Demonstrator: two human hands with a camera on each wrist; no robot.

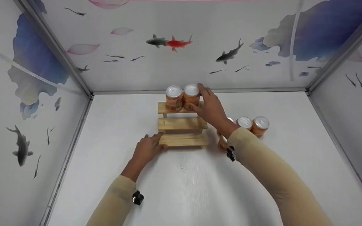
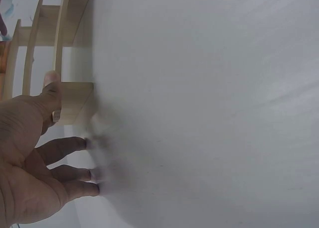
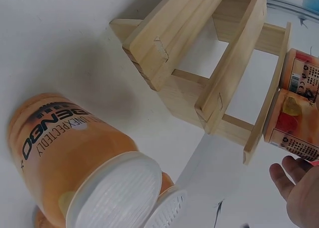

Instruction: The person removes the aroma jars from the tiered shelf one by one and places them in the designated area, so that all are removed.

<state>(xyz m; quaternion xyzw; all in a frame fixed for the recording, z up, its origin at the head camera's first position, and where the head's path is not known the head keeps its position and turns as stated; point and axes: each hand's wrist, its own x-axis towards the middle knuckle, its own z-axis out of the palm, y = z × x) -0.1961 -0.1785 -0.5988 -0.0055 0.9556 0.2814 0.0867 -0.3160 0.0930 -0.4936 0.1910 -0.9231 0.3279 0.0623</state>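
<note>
Two cans stood upright on the top step of one wooden three-step stand, towards the worktop's far edge; I counted at least four more cans to its right. The right hand, partly open, curved round the right-hand can; the left hand pinched the lowest step's left end.

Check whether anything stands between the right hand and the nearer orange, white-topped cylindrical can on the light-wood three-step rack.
Nothing visible does: the right hand is curled around the right side of that can. The matching orange can stands on its far side, and the left hand grips the rack lower down.
</note>
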